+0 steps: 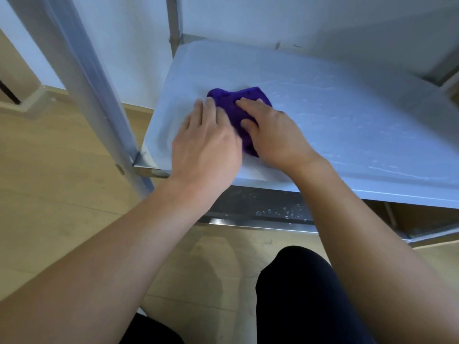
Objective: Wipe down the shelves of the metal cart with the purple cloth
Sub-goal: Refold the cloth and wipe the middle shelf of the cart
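1. Far to the left of the fingers, the wooden floor (57,194) runs under the scene, with a pale baseboard (32,100) at the upper left.
2. A slanted metal post (99,95) of the metal cart (273,212) rises just left of the left hand's fingertips and joins the shelf's near left corner.
3. The left hand (206,147) lies palm down on the shelf (360,120), fingers stretched out and loose, not clenched. Its fingertips are blurred; the inner ones touch the left edge of the purple cloth (234,109), while the outer ones rest on bare metal.
4. The cloth sits bunched on the left part of this middle shelf, between and under the two hands. Its long axis runs from the shelf's near edge, by the heels of the hands, away toward the wall, leaning slightly right; the wider, rounded end points away, just beyond the fingertips.
5. The right hand (270,135) presses on the cloth from the right, fingers curled over its top and thumb tucked into the fabric, so it grips the cloth against the shelf.
6. Right of the right-hand fingers, the shelf surface shows wet streaks stretching toward the far right corner.
7. Below the hands, water droplets (280,212) cling to the lower shelf's front lip.
8. Lower right, a knee in dark trousers (298,294) is seen beneath the right forearm.
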{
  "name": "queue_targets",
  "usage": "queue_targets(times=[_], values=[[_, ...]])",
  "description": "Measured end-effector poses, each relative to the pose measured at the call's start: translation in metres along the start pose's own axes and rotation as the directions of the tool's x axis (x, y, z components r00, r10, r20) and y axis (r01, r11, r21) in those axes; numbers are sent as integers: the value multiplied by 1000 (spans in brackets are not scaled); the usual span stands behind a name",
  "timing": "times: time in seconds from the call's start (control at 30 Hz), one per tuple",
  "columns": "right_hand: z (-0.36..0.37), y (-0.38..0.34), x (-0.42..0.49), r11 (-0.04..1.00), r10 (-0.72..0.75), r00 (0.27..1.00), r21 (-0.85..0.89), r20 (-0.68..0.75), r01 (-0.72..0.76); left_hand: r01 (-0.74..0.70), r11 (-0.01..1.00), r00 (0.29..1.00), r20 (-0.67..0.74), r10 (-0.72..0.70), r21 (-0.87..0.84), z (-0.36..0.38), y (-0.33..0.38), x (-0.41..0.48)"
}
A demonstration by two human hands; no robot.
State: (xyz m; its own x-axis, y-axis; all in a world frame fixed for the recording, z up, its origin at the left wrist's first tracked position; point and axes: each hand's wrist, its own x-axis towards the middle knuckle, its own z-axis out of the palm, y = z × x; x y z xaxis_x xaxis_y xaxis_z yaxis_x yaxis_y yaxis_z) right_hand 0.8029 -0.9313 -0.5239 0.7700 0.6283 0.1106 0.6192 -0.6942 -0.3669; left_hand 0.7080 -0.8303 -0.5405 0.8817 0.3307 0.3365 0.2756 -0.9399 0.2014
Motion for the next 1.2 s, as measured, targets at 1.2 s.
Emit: queue_targets(times=[1.2], values=[[8, 19, -23, 999, 43, 989, -1, -143, -43, -5, 996, 997, 81, 12, -86, 22, 23, 3]])
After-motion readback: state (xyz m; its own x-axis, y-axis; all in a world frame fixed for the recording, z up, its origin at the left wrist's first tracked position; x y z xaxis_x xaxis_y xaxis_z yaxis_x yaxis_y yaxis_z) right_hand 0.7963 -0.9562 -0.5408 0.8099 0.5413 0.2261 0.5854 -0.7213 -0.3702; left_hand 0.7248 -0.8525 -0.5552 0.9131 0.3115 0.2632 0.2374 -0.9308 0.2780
